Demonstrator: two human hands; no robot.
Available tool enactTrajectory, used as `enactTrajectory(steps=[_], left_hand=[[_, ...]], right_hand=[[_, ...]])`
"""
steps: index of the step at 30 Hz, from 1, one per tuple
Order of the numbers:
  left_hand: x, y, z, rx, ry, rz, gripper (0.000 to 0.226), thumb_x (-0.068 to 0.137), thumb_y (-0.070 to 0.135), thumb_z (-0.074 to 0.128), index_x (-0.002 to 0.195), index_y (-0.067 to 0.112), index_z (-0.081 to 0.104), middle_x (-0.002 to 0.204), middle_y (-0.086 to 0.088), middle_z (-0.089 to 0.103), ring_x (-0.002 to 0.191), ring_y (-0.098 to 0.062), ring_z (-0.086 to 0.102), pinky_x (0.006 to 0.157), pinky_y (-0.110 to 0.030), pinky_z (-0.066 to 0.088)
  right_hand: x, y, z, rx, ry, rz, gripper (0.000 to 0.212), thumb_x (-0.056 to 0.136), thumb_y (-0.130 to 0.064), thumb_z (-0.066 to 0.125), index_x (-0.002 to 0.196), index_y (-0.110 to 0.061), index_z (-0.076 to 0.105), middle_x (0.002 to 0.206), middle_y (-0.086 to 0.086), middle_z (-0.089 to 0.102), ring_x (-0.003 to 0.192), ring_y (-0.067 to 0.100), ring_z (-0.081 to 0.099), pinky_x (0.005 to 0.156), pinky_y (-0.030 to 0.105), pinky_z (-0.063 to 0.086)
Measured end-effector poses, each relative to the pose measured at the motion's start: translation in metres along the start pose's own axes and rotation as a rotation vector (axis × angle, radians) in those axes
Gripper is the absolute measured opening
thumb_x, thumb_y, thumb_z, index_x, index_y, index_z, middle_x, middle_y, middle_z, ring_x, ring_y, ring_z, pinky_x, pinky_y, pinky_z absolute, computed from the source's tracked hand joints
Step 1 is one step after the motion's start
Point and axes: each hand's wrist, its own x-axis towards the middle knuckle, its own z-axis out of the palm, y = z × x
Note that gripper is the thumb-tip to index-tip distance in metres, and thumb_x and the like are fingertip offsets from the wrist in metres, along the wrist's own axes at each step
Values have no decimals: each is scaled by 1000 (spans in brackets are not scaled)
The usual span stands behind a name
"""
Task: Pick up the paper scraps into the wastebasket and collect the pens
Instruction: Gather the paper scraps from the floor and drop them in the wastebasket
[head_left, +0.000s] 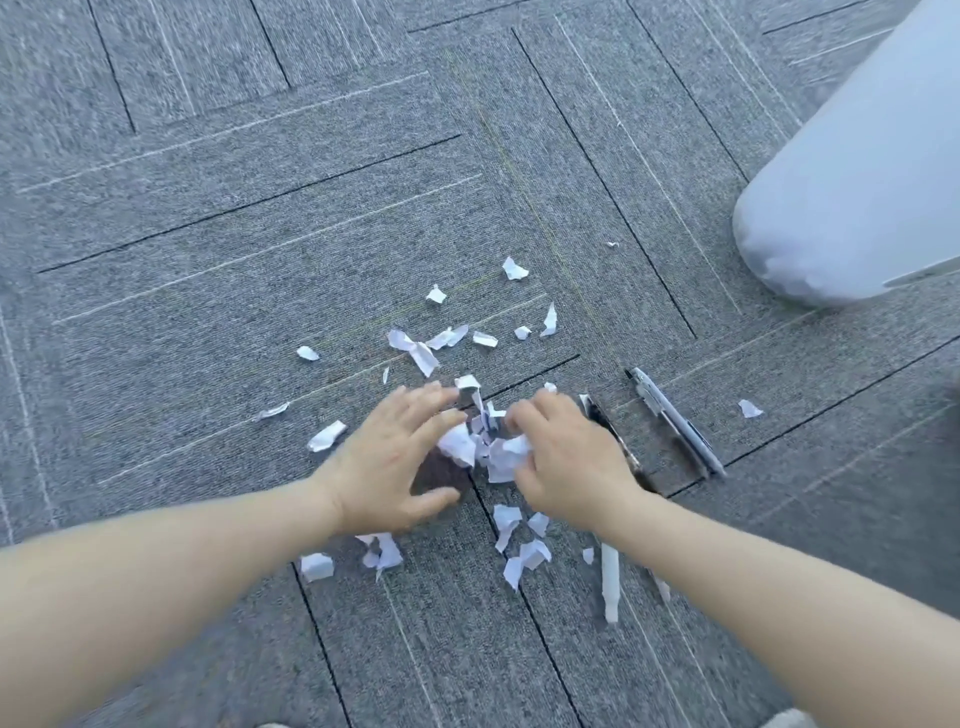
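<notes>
White paper scraps lie scattered over the grey carpet. My left hand and my right hand press from both sides on a small heap of scraps between them, fingers spread and touching the paper. Right of my right hand, two grey pens rest side by side, and a dark pen is partly hidden by that hand. A white pen lies under my right forearm. The white wastebasket stands at the upper right.
Grey carpet tiles with dark seams cover the floor. More scraps sit below my hands, and one scrap lies apart at the right. A dark shape shows at the right edge.
</notes>
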Motion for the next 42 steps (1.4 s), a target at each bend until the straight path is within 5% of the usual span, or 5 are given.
enactTrajectory(steps=[7,25,32,36,42], left_hand=[[-72,-48,4,296,-195,84,119,57,92,39,151,23,15,160,-10,6,146,-33,8,111,-61,12],[46,-33,12,138,96,-169,109,71,77,43,149,28,-15,157,-18,-15,144,-36,-14,117,-53,0],[63,-31,8,41,158,-80,83,85,56,37,149,9,12,154,-10,26,143,-23,17,118,-40,15],[67,-29,14,44,308,-112,57,90,46,37,131,8,38,123,-12,56,112,-26,42,98,-39,33],[71,-30,20,110,448,86,20,90,29,46,81,10,49,68,-5,55,62,-26,49,60,-37,40]], right_hand=[[-11,-17,43,99,9,170,81,88,-67,35,152,-34,-2,161,-4,-17,144,20,-28,119,43,-9],[-12,-23,91,-22,274,26,90,90,-65,41,153,-15,1,159,17,8,148,34,10,117,52,16],[72,-14,53,47,378,-4,73,87,-29,54,148,-7,21,155,15,30,144,32,22,118,45,18],[93,-8,40,-64,515,-43,39,72,-9,63,111,-7,59,112,12,59,102,30,50,87,40,40],[71,-12,38,-88,486,-119,7,82,-10,42,78,-13,48,68,6,51,50,25,51,39,27,27]])
